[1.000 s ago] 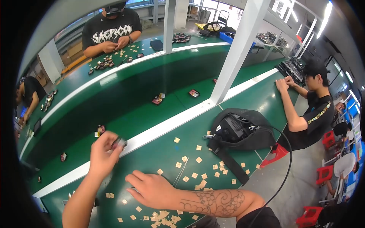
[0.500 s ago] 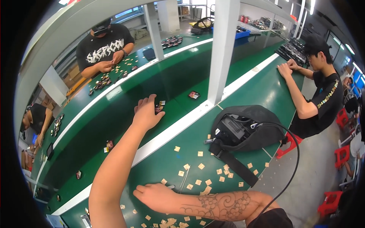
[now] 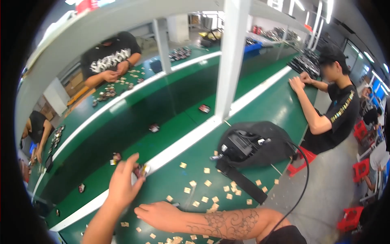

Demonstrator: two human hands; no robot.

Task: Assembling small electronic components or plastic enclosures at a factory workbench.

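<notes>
Pulled back from the far belt, the left hand (image 3: 122,185) now pinches a small dark part (image 3: 140,170) at the white divider strip (image 3: 183,142) (fingers closed on it). Just right, the right hand (image 3: 160,214) lies flat, open, palm down among tan square chips (image 3: 203,191). Beyond sits a black bag (image 3: 252,142).

Brown cardboard boxes (image 3: 77,92) are standing stacked against the wall at upper left behind a seated person, and a blue-lit screen (image 3: 31,148) is glowing at the far left edge beside another worker, with no labels legible anywhere.
</notes>
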